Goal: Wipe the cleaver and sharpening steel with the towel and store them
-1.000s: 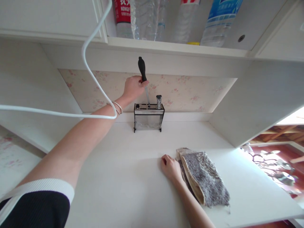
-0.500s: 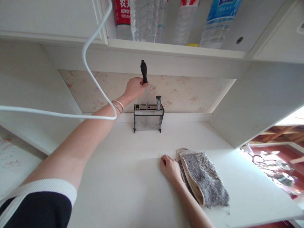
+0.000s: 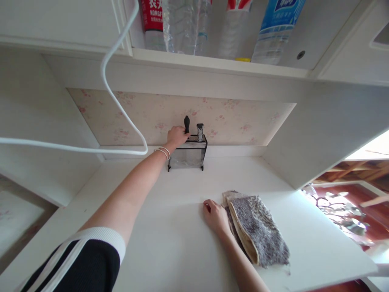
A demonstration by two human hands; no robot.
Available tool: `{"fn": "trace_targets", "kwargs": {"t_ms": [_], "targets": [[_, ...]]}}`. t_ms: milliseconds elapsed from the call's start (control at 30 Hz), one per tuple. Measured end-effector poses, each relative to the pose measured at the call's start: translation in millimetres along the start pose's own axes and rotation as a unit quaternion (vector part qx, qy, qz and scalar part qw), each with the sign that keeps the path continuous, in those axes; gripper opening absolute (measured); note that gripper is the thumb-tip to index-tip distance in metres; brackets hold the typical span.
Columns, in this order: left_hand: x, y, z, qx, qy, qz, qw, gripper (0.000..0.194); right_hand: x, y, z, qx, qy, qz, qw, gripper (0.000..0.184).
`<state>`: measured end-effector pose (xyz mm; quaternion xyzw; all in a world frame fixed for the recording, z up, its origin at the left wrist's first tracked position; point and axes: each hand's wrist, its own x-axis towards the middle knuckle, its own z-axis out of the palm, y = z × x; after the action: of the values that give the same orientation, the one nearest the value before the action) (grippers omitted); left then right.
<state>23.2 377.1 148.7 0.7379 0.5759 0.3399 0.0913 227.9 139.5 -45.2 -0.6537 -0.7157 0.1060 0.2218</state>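
At the back of the white counter stands a clear-fronted knife block point(image 3: 187, 158) with a black frame. My left hand point(image 3: 178, 136) is closed around the lower handle of a black-handled sharpening steel point(image 3: 187, 123), right at the block's top; its thin rod is hidden from view. Beside it, a patterned handle point(image 3: 199, 132) sticks up out of the block. My right hand point(image 3: 215, 215) rests on the counter with its fingers curled in, and I see nothing in them. It lies against the left edge of a folded grey-and-beige cloth point(image 3: 258, 227).
A white cable point(image 3: 121, 107) hangs across the left of the view. Overhead, a cabinet shelf point(image 3: 219, 65) holds several plastic bottles point(image 3: 276, 30). White side panels point(image 3: 328, 121) flank the counter point(image 3: 170, 227), which ends at the right above a reddish floor.
My left hand has moved down with the sharpening steel, and the rod that showed above the block has sunk out of sight. My right hand stays by the cloth.
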Motion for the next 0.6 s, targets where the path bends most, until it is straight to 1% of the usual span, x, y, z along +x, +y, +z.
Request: {"fn": "trace_targets", "kwargs": {"t_ms": [133,267,367,467,533,600], "targets": [[-1,-8,14.4,0.062,0.018,0.000,0.998,0.029,0,0,0,0.002,0.001,0.007,1.000,0.019],[-1,-11,20.3,0.088,0.021,0.007,0.996,0.031,0,-1,0,0.003,-0.001,0.007,1.000,0.019],[-2,-12,18.5,0.089,0.013,0.019,0.996,0.034,0,-2,-1,0.002,-0.001,0.006,1.000,0.019],[-7,-10,12.7,0.075,0.012,0.034,0.997,0.039,0,-2,-1,0.001,-0.002,0.005,1.000,0.019],[-10,-11,7.1,0.060,0.025,0.037,0.997,0.043,0,-2,-1,0.000,-0.003,0.004,1.000,0.019],[-11,-15,0.5,0.043,0.051,0.020,0.998,0.043,0,-1,-1,0.000,-0.004,0.003,1.000,0.020]]}}
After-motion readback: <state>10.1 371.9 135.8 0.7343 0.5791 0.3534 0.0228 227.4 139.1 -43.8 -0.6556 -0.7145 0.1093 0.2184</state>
